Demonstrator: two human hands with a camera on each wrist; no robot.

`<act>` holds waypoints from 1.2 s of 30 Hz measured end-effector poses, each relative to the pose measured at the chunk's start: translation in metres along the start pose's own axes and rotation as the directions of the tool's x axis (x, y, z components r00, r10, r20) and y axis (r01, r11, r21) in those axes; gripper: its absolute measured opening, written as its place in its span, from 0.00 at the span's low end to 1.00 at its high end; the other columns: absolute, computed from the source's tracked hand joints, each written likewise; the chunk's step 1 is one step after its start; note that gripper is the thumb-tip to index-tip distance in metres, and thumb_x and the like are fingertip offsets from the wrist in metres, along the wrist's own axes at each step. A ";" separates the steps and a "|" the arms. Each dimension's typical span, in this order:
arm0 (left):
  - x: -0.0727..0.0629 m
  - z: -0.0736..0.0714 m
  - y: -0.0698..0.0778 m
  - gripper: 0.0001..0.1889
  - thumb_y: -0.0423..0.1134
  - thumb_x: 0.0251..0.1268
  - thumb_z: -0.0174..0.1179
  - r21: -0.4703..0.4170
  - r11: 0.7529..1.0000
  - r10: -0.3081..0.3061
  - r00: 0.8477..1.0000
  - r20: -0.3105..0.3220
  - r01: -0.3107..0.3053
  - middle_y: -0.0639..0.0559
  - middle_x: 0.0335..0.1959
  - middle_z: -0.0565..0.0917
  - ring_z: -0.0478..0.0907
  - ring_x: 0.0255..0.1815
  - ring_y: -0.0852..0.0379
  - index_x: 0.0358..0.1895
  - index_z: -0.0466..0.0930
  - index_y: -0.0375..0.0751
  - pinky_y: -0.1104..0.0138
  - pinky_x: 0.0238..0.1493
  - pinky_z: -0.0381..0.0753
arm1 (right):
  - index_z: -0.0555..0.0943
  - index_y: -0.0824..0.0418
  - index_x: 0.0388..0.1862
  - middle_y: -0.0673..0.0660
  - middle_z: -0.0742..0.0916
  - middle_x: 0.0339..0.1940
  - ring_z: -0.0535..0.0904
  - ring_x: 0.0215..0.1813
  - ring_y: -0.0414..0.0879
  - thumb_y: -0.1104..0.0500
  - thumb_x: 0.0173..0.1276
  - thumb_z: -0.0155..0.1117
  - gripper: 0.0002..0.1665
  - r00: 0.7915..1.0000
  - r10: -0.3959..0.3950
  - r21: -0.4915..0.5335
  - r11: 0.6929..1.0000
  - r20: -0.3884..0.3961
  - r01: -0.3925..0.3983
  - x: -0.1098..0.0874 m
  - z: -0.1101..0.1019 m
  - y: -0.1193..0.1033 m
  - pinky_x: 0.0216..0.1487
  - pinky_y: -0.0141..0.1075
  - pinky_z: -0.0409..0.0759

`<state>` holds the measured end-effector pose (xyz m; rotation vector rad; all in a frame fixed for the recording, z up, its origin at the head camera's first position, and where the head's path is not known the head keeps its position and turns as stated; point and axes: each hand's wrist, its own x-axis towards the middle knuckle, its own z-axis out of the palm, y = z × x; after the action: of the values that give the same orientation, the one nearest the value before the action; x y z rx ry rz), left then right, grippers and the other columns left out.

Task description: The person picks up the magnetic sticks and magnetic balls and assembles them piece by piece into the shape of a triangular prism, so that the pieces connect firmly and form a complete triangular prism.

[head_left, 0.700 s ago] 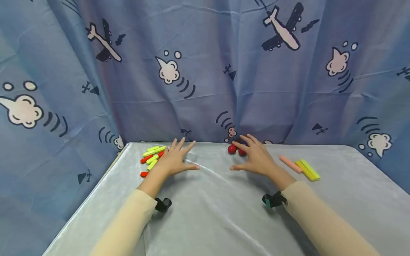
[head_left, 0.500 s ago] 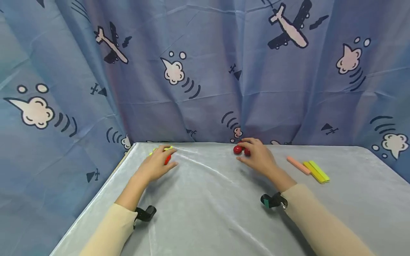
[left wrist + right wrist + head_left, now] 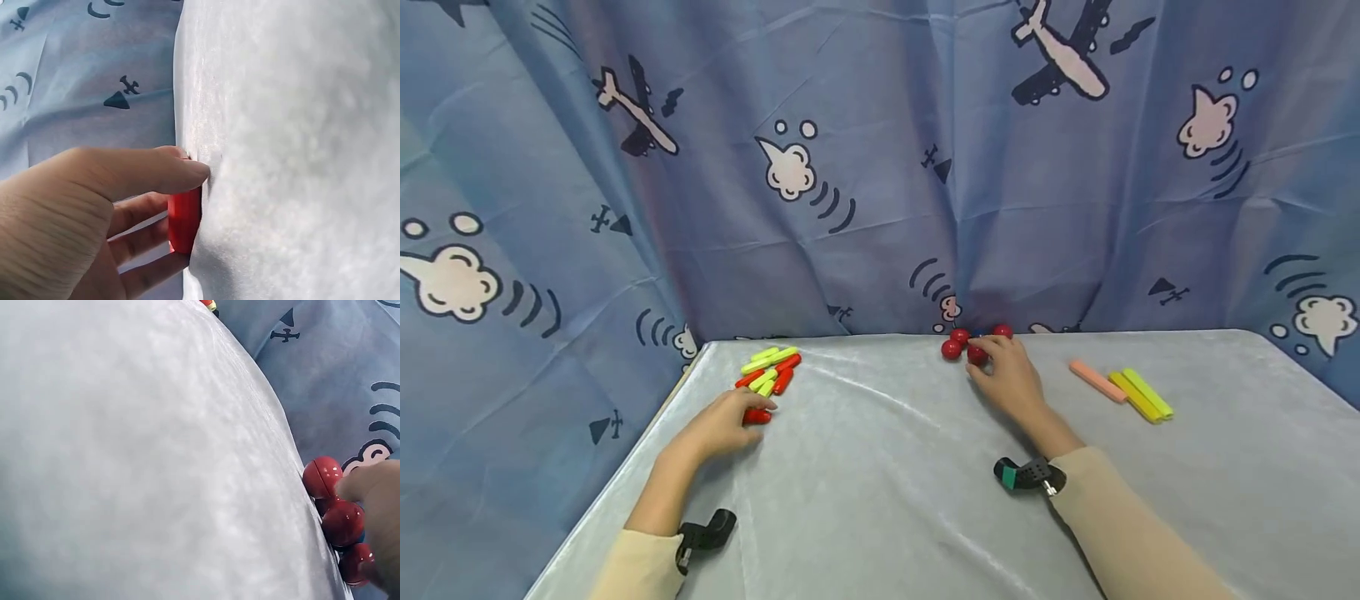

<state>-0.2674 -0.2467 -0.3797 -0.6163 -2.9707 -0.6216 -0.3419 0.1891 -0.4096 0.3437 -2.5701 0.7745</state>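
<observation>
Left hand [image 3: 715,429] pinching a red stick [image 3: 184,222] on the table [image 3: 850,483], right hand [image 3: 1011,379] at red balls [image 3: 951,350], grip unclear to us, yellow-green sticks [image 3: 769,360] just beyond the left, mostly hidden from us earlier, now uncovered.

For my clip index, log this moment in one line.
left hand: fingers around red stick | right hand: at red balls, grip unclear | orange stick: on table

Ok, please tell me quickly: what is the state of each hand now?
Left hand: closed round a red rod-shaped piece.
Right hand: curved at a glossy red ball; whether it holds it cannot be told.
</observation>
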 end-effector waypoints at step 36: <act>0.170 0.114 0.166 0.11 0.31 0.55 0.74 -0.564 0.823 -0.021 0.990 -0.141 -0.063 0.42 0.37 0.91 0.86 0.35 0.58 0.42 0.89 0.34 0.73 0.37 0.82 | 0.74 0.67 0.68 0.70 0.81 0.62 0.85 0.47 0.33 0.55 0.75 0.63 0.28 0.963 0.138 0.693 0.671 0.229 -0.261 -0.004 0.000 0.021 0.53 0.34 0.86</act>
<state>-0.3543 0.0011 -0.4010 -0.5922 -2.6160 -1.5080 -0.3457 0.2069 -0.4216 0.3590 -2.3409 1.9258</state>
